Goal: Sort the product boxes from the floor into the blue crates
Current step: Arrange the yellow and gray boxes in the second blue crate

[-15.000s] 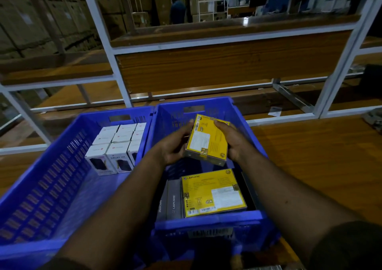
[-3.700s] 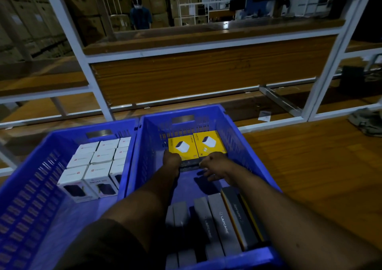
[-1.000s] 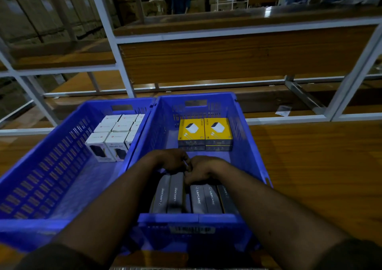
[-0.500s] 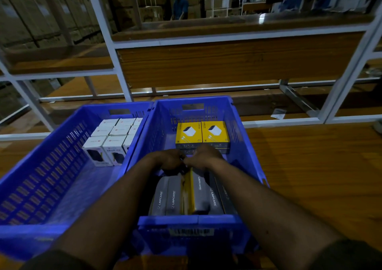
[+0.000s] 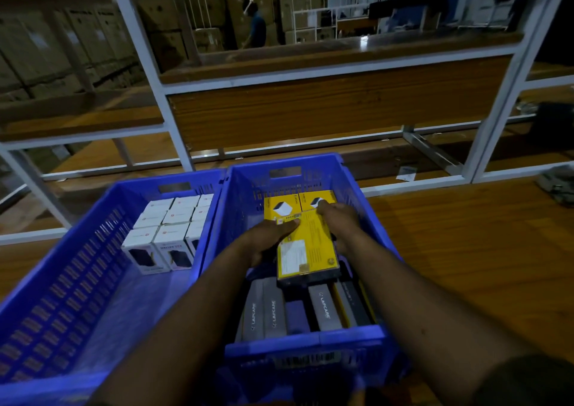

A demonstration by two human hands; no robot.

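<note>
Dim warehouse: white-framed wooden shelving (image 5: 310, 63), wooden floor (image 5: 466, 250), stacked cartons (image 5: 62, 48) behind.

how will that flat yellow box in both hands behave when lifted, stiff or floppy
The yellow box probably stays stiff: its edges look straight while the left hand and right hand hold it from opposite sides. Thin and flat, it seems light. Its glossy face may be somewhat slippery.
</note>
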